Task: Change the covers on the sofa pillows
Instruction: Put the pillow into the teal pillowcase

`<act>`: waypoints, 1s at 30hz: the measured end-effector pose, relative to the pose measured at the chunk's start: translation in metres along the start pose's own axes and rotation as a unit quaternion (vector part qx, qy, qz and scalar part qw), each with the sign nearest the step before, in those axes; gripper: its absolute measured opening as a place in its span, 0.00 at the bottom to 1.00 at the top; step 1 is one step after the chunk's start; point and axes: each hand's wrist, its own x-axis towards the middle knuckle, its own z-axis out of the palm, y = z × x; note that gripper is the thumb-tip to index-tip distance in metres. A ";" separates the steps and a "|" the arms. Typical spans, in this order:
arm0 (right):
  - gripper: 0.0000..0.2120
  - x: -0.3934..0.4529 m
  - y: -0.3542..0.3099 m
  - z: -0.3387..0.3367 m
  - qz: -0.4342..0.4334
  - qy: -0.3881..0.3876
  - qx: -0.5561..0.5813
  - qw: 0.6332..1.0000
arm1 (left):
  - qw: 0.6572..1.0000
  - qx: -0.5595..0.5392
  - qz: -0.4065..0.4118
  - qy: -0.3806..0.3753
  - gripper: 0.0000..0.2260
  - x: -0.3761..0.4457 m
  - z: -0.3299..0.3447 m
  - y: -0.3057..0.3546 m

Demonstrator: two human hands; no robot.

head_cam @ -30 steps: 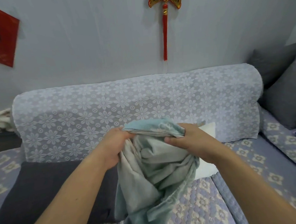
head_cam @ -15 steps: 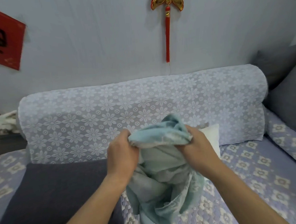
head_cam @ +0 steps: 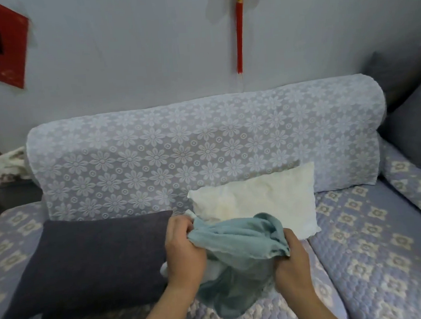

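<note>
Low centre of the frame: left hand and right hand each clench the bunched teal cover, before the bare white pillow. Likely light, limp; best held at its opening's edges.

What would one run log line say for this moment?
left hand: grips bunched teal fabric cover | right hand: grips it | bare white pillow: behind

Teal cover in both hands' grip
</note>
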 end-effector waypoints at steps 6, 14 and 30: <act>0.07 0.009 -0.036 0.014 0.147 -0.066 0.112 0.981 | 0.942 -0.030 -0.227 -0.245 0.08 0.008 0.001 0.023; 0.05 0.023 -0.074 0.006 0.078 -0.212 -0.079 0.971 | 0.881 0.258 -0.138 -0.372 0.10 0.005 0.005 0.027; 0.21 0.054 -0.055 -0.036 0.270 -0.358 0.063 0.892 | 0.684 -0.340 -0.490 -0.419 0.18 0.017 -0.022 0.042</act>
